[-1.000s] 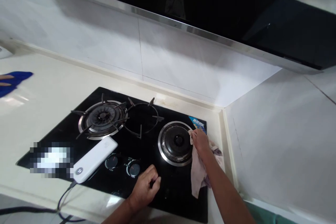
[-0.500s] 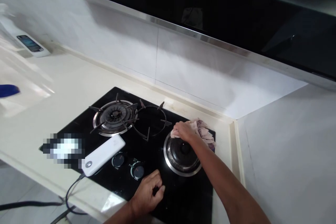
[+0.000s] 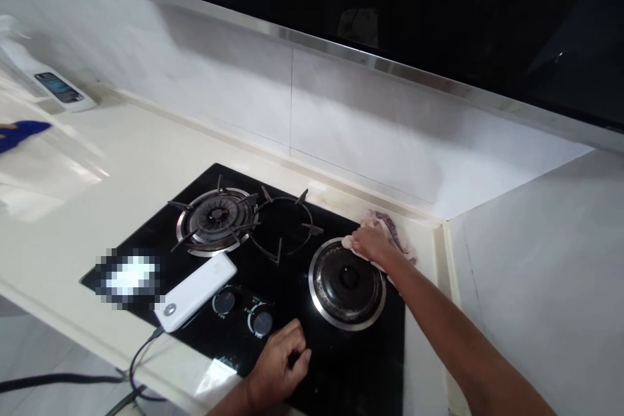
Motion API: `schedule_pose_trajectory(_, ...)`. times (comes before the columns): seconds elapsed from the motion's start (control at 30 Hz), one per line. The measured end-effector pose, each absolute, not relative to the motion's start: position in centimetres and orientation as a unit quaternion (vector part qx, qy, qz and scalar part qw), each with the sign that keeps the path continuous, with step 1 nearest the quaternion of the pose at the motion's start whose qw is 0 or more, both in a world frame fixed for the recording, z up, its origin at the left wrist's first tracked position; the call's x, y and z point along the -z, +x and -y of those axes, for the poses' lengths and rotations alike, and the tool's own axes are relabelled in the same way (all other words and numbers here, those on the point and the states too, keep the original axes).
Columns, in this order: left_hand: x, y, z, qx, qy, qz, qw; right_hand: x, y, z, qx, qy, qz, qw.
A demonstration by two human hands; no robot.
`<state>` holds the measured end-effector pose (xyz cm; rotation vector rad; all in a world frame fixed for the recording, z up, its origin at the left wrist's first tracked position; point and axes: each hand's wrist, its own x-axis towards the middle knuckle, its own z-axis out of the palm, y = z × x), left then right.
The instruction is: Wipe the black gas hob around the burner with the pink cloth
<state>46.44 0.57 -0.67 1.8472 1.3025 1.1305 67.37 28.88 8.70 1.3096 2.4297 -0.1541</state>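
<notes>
The right hand (image 3: pixel 373 244) presses a bunched pink cloth (image 3: pixel 390 234) on the black stove (image 3: pixel 341 364) at its back corner beside the round burner (image 3: pixel 347 282), while the left hand (image 3: pixel 280 367), fingers curled and holding nothing, rests on the stove's front edge.

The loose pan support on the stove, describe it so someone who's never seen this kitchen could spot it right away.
On the black glass hob, look between the left burner and the right burner. The loose pan support is a thin black wire ring with prongs, lying on bare glass; unlike its neighbours, it surrounds no burner.
</notes>
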Motion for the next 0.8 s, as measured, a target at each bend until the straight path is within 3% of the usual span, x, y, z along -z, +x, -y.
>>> schedule_pose_trajectory(0.2, 0.1, 46.6, -0.6, -0.429, 0.696, -0.485, 0.311, -7.8, 69.1, -28.0, 0.037, 0.506, -0.839, 0.197)
schedule_pose_trajectory(0.57, 0.3, 46.6, -0.8, -0.426, 0.713, -0.474, 0.292, -6.1, 64.3, -23.6, 0.052, 0.539, -0.839, 0.056)
schedule_pose_trajectory(0.8, 0.8, 46.4, -0.9, -0.413, 0.724, -0.48, 0.273, -5.9, 61.9, -21.1, 0.082, 0.397, -0.913, 0.037)
